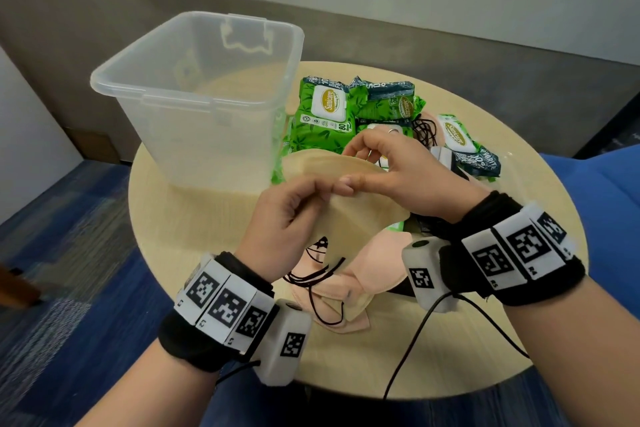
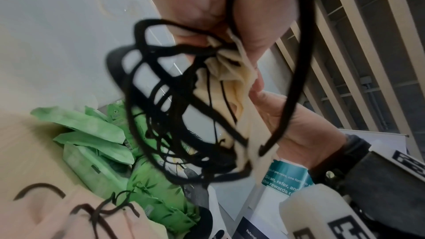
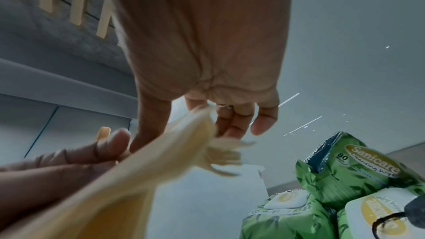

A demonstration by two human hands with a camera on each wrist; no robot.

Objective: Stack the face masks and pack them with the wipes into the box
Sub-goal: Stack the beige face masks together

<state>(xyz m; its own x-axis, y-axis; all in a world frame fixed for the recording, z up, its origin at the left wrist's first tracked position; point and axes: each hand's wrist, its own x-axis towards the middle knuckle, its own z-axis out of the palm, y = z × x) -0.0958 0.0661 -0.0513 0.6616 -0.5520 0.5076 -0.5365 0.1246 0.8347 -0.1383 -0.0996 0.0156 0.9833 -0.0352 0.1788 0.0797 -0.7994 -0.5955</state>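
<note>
Both your hands are raised over the round pale wooden table (image 1: 207, 225), working one thing between them: a small stack of beige fabric face masks (image 1: 349, 215), folded flat.

Your left hand (image 1: 291, 215) grips the stack's near lower part, fingers curled round the cloth. In the left wrist view a tangle of black elastic ear loops (image 2: 174, 115) hangs below those fingers, bunched and overlapping; how many masks are in the stack cannot be told.

Your right hand (image 1: 398, 170) pinches the stack's far upper edge, thumb laid along the top and fingers curled behind. The right wrist view shows the cloth edge (image 3: 207, 134) caught between the thumb and fingers, blurred.

Below the held stack, more masks lie loose on the table: a heap of pale pink face masks (image 1: 367, 270), with beige ones mixed in and black loops trailing over them. They sit near the table's front edge, between your wrists.

The clear plastic box (image 1: 194, 97) stands upright on the table's left side, open at the top. Its handle stands at the far rim. Nothing can be made out inside it.

Just right of the box, behind your hands, is a pile of green wet-wipe packs with white flip lids (image 1: 325, 114). One more green pack (image 1: 460, 146) lies further right, partly behind your right hand, beside another bunch of black loops (image 1: 424, 130).
</note>
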